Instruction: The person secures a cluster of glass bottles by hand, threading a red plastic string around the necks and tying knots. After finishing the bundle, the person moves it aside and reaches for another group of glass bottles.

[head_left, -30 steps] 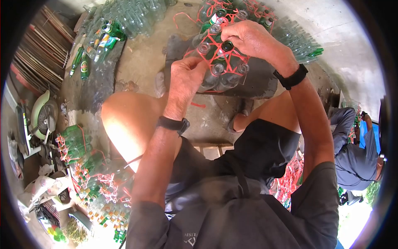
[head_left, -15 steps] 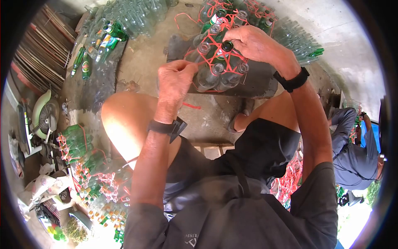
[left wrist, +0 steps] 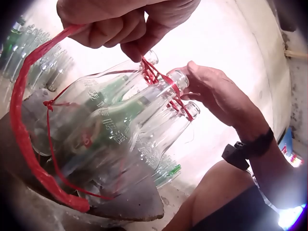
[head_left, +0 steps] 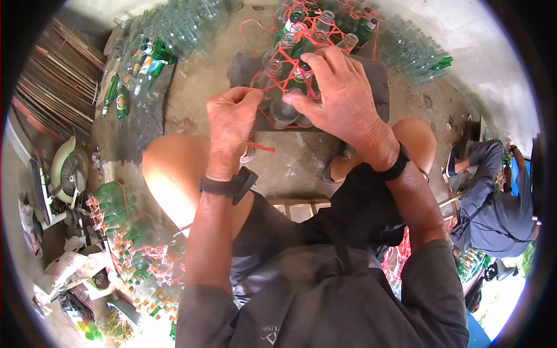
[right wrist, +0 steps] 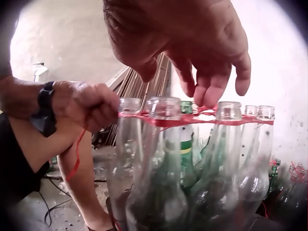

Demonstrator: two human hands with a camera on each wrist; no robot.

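A bundle of clear and green glass bottles (head_left: 284,113) stands upright before me, red plastic strap (right wrist: 163,122) wound in a web around the necks. My left hand (head_left: 232,119) pinches the strap between thumb and forefinger beside the bundle. A loose strap tail (left wrist: 21,115) hangs from that fist in the left wrist view. My right hand (head_left: 345,95) is spread over the bottle tops, thumb apart from the fingers. In the right wrist view its fingertips (right wrist: 209,98) come down close above the strap among the necks, with a green bottle (right wrist: 186,149) behind the front clear ones.
Under the bundle lies a dark slab (head_left: 377,75). More strapped bottles (head_left: 365,29) stand just behind it. Loose clear bottles (head_left: 188,29) are massed at the back left, others (head_left: 415,55) along the right wall. A fan (head_left: 67,168) sits left; another person (head_left: 493,203) bends at the right.
My right hand has come nearer and spread its fingers, no longer curled at the green bottle's neck. The left hand has shifted left, away from the bundle, still pinching the strap.
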